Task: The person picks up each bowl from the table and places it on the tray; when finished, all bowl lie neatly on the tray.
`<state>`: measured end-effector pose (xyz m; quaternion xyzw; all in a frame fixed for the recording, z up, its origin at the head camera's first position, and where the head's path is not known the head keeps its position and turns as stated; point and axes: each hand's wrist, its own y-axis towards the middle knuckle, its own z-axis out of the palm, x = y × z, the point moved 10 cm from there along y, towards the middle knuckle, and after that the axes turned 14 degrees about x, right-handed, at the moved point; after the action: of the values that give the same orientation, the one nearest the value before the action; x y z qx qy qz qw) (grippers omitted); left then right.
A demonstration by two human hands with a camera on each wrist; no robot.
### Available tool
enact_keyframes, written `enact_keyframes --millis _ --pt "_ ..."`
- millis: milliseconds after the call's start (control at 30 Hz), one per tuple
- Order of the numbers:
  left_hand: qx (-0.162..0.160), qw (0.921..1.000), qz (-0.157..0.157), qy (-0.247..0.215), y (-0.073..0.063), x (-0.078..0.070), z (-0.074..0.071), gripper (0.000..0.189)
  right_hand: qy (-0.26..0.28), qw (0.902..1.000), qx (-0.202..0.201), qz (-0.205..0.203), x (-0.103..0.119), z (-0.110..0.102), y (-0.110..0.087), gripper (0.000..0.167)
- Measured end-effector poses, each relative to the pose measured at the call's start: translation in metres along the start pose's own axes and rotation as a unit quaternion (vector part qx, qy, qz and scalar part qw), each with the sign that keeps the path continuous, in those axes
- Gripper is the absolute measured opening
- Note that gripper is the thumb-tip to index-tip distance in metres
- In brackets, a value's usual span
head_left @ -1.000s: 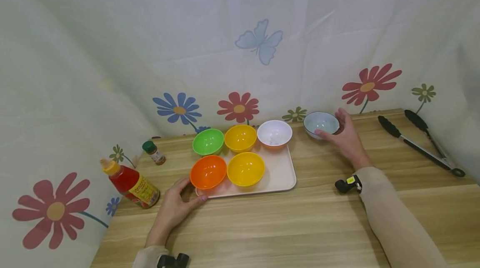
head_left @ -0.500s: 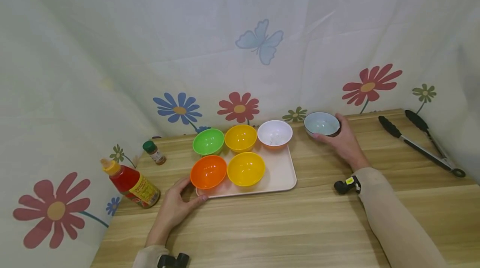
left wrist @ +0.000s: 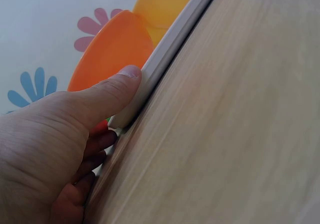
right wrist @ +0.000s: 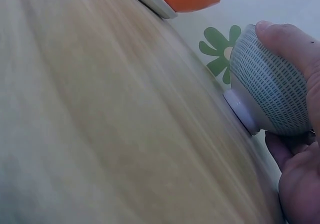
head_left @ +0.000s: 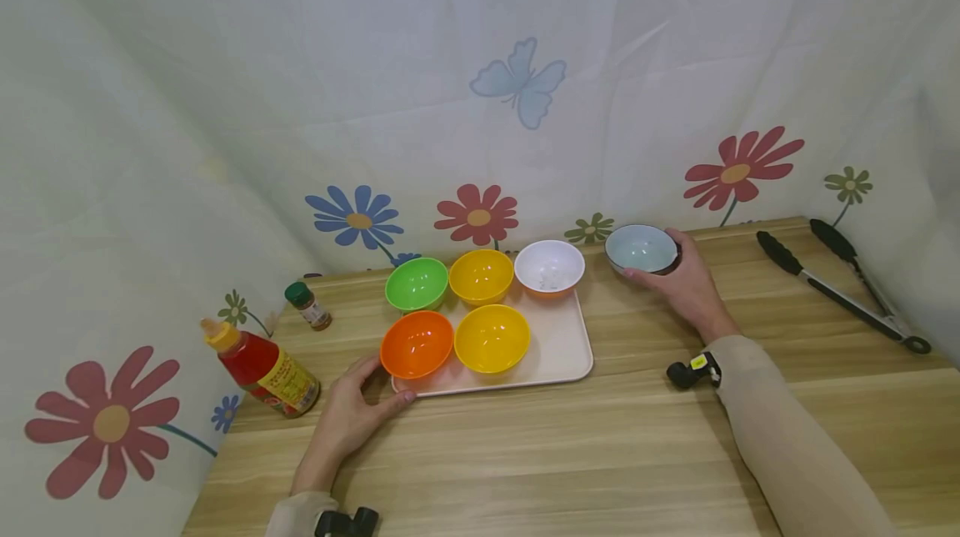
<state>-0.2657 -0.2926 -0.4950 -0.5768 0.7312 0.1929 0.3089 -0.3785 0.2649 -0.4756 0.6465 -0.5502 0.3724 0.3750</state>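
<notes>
My right hand (head_left: pixel 690 287) grips a small ceramic bowl (head_left: pixel 641 249), pale blue inside, thumb on its near side and fingers round the far right. In the right wrist view the bowl (right wrist: pixel 267 82) shows blue-green dashes and a white foot close to the wooden table. My left hand (head_left: pixel 351 408) holds the front left corner of a pale tray (head_left: pixel 562 345), its thumb (left wrist: pixel 117 89) along the rim and its fingers at the left side. On the tray are an orange bowl (head_left: pixel 417 345), two yellow bowls (head_left: pixel 492 339), a green bowl (head_left: pixel 417 285) and a white-lined bowl (head_left: pixel 549 268).
A red sauce bottle (head_left: pixel 264 370) with a yellow cap and a small green-capped spice jar (head_left: pixel 308 306) stand left of the tray. Black-tipped tongs (head_left: pixel 847 291) lie open at the right. A flowered curtain (head_left: pixel 480 103) hangs behind the wooden table (head_left: pixel 510 462).
My right hand has closed from a loose spread onto the ceramic bowl, fingers drawing in round its right side. The bowl has shifted very slightly left. My left hand and the tray stay put.
</notes>
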Motion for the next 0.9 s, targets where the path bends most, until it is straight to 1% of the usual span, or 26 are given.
enact_keyframes --millis 233,467,633,900 --pt "0.002 1.0 -0.009 0.003 -0.001 0.0 0.0 0.091 0.0 0.9998 0.0 -0.019 0.004 0.001 0.0 0.117" --pt "0.001 1.0 -0.006 0.004 -0.001 -0.001 0.0 0.089 0.006 0.9996 -0.011 -0.026 0.008 0.0 -0.002 0.116" --pt "0.0 1.0 -0.008 0.004 -0.001 0.0 0.0 0.088 0.016 0.9989 -0.018 -0.04 0.019 -0.002 -0.003 0.114" --pt "0.001 0.9999 -0.01 0.003 -0.001 -0.001 0.0 0.089 0.042 0.9969 -0.021 -0.062 0.042 -0.003 -0.006 0.112"
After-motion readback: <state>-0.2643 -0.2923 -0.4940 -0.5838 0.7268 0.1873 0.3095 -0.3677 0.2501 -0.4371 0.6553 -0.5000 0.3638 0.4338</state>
